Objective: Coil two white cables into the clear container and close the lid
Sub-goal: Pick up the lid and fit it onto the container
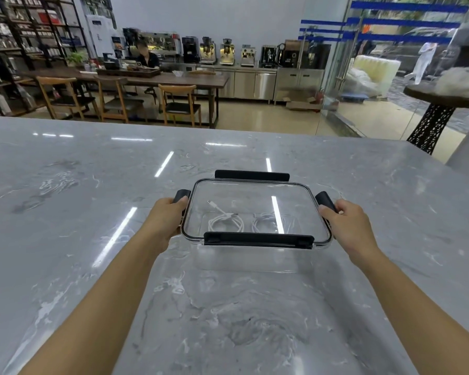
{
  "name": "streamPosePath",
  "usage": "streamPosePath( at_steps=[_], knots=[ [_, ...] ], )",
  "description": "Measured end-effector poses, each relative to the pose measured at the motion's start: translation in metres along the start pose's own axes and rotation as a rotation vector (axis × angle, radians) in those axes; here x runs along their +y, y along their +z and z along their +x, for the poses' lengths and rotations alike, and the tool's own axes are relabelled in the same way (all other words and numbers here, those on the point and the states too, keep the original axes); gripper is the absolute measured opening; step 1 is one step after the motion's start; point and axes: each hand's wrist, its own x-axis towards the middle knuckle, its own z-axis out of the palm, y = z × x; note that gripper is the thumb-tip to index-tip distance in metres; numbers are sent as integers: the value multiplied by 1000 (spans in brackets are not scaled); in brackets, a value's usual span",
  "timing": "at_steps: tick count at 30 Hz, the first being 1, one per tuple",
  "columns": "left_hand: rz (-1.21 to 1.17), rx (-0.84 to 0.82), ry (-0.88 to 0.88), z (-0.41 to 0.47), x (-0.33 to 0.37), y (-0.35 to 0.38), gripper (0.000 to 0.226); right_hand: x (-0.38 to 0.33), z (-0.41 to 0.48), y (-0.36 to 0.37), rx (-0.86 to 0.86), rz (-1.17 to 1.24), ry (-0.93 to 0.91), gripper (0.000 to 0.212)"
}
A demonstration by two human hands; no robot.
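A clear rectangular container (255, 259) stands on the grey marble counter, with its clear lid (255, 190) lying on top. Through the lid I see two coiled white cables: one (225, 221) on the left with a plug end sticking up, and a thinner one (264, 221) to its right. The lid has black latches: the far one (251, 175) and the side ones stick out, while the near one (258, 240) is folded down. My left hand (165, 220) grips the left side latch (181, 196). My right hand (348, 223) grips the right side latch (326, 200).
The marble counter (92, 212) stretches wide around the container. Beyond its far edge are wooden chairs, a long table with a seated person (146, 59), coffee machines on steel cabinets, and a glass door at right. A dark round side table (441, 100) stands at the far right.
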Motion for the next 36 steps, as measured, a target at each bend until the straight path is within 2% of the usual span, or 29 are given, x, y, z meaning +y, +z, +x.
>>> streamPosePath(
  at_steps=[9,13,16,18,21,22,24,28,31,36],
  knots=[
    [100,43,70,-1,-9,4,34,5,3,2,7,73,27,36],
    [52,68,91,2,-13,3,25,6,3,2,-32,162,66,29],
    [154,81,159,7,-14,3,25,5,0,2,5,192,63,27],
    [267,138,222,9,-14,2,27,4,-4,2,91,2,-77,34],
    [506,240,353,8,-11,1,30,-1,-7,-1,195,-367,-320,22],
    [564,240,387,6,-9,3,32,-3,-5,-2,186,-449,-342,22],
    [637,205,394,-1,-1,7,44,-5,-2,-4,101,-552,-311,37],
    [632,149,287,-4,8,11,70,-5,2,-5,-109,-324,-145,53],
    [516,107,197,1,8,9,67,-2,5,-7,-188,-170,-86,51],
    [351,102,157,5,4,7,66,1,9,-8,-217,-68,-70,39]
  ],
)
